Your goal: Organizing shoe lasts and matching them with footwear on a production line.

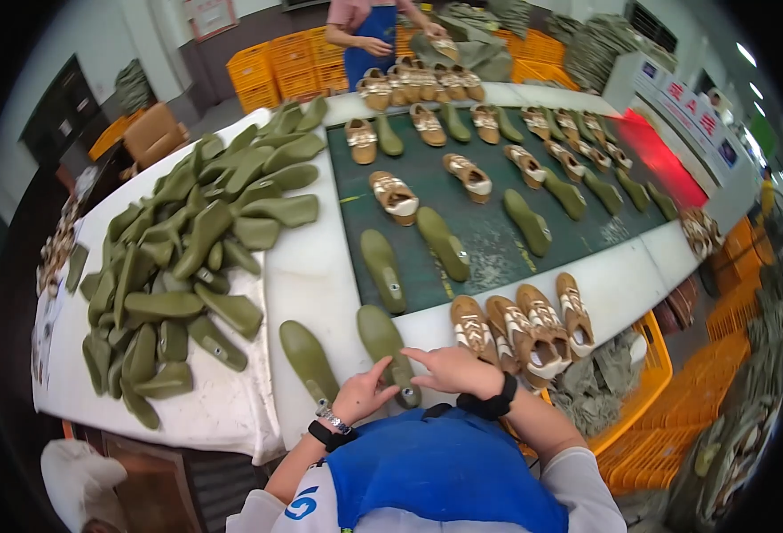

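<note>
A green shoe last (379, 330) lies sole up on the white table edge in front of me, its heel end towards me. My left hand (362, 395) is at its left side near the heel, index finger and thumb spread and reaching over it. From the other side my right hand (452, 368) points its index finger at the last's edge, thumb apart. Neither hand is visibly closed round it. Left of it lies a second green last (308, 360). Beside my right hand stand several brown-and-white sneakers (538, 320).
A large heap of green lasts (200, 240) covers the white table at left. The dark green conveyor belt (489, 253) carries rows of lasts and sneakers. Across it stands a person in a blue apron (369, 49). Orange crates (644, 391) are at right, one holding greyish-green cloth (600, 382).
</note>
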A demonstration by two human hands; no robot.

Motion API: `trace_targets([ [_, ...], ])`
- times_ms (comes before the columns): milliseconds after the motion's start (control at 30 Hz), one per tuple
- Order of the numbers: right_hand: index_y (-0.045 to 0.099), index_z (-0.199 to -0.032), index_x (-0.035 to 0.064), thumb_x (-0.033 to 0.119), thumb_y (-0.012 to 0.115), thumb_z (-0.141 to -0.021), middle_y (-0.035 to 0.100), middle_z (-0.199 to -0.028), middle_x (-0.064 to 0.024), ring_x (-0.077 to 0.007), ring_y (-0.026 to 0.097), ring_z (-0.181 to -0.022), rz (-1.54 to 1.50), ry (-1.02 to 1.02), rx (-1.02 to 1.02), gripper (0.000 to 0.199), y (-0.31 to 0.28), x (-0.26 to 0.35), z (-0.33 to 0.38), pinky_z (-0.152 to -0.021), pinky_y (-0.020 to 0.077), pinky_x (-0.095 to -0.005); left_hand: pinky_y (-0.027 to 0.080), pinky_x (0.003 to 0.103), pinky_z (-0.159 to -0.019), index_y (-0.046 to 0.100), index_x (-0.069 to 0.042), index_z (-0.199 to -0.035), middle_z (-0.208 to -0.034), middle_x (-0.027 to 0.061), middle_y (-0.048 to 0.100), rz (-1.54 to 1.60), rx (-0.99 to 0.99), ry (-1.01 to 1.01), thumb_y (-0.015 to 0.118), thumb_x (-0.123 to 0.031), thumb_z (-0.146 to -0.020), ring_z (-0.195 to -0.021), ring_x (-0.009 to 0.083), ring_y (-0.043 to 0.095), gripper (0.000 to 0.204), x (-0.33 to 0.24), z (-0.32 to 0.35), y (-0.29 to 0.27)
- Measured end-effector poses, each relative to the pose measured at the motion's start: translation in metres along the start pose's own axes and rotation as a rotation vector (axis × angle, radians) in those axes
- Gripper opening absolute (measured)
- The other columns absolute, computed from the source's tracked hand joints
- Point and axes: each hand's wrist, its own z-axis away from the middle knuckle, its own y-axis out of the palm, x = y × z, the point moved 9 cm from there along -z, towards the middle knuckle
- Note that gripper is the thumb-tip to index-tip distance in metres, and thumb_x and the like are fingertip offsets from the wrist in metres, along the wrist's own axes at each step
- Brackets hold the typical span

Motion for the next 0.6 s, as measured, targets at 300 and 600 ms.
trace_targets([
  [300, 0.028, -0.136, 0.0091, 0.034, 0.058, -0.08, 0.063, -0.075, -0.0196, -0.0356, 0.062, -0.067, 0.105, 0.032, 0.219, 0.068, 0.075, 0.022, -0.055, -0.06, 0.0497, -0.0434, 0.027, 0.039, -0.105, 0.021, 0.001, -0.136, -0.135, 0.0272, 0.026, 0.555, -0.503, -0.422, 0.065, -0.021, -0.072, -0.124, 0.0401, 0.03, 0.08, 0.154, 0.079, -0.038],
  [600, 0.035, -0.132, 0.0085, 0.042, 0.057, -0.076, 0.062, -0.072, -0.0217, -0.0395, 0.061, -0.066, 0.121, 0.099, 0.162, 0.068, 0.075, 0.022, -0.071, -0.061, 0.0489, -0.0459, 0.022, 0.046, -0.107, 0.028, -0.001, -0.135, -0.142, 0.0285, 0.019, 0.405, -0.34, -0.266, 0.066, -0.033, -0.078, -0.132, 0.0436, 0.014, 0.076, 0.151, 0.01, -0.049],
])
